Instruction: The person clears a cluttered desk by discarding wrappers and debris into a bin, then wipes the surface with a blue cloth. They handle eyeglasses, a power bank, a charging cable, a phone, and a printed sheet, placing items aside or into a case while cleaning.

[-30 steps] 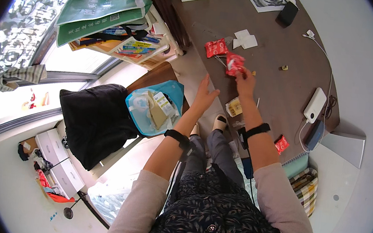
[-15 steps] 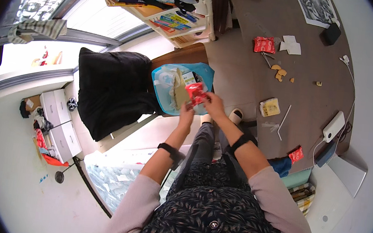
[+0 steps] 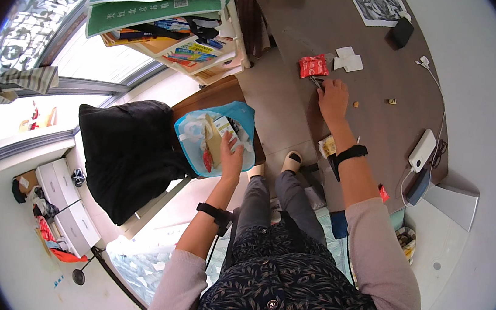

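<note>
Likely picking up scraps with right hand (image 3: 332,101) at straws (image 3: 316,82), beside red packet (image 3: 314,66) on table (image 3: 373,132); cannot tell if gripped. Holding left hand (image 3: 231,160) loosely spread over bin (image 3: 240,112). Next: needs firm pinch.

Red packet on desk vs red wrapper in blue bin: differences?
The red packet lies on the brown desk; the red wrapper is inside the blue bin. The packet looks broad and plump; the wrapper shows as a narrow strip. Both are mainly red.
</note>
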{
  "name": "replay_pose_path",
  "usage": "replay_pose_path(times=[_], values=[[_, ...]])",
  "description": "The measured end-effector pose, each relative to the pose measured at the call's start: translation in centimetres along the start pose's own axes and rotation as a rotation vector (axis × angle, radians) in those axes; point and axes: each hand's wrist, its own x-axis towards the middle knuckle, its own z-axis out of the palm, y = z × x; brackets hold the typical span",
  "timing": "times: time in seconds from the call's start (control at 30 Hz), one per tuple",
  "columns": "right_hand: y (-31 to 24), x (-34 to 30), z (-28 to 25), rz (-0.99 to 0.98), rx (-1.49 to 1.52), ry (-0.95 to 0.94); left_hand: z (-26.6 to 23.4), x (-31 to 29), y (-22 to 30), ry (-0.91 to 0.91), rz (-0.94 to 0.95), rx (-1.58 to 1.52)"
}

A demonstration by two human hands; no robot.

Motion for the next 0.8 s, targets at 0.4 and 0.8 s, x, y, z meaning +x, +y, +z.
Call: replay_pose_path(times=[0.4,0.8], values=[[-3.1,-4.3,-9.2,0.793,1.906,-0.696,10.0,-0.5,13.0,-0.357,0.310,-0.018],[-6.3,-6.6,-16.7,0.239,1.258,-0.455,9.8,-4.4,20.9,-0.741,-0.016,-0.060]])
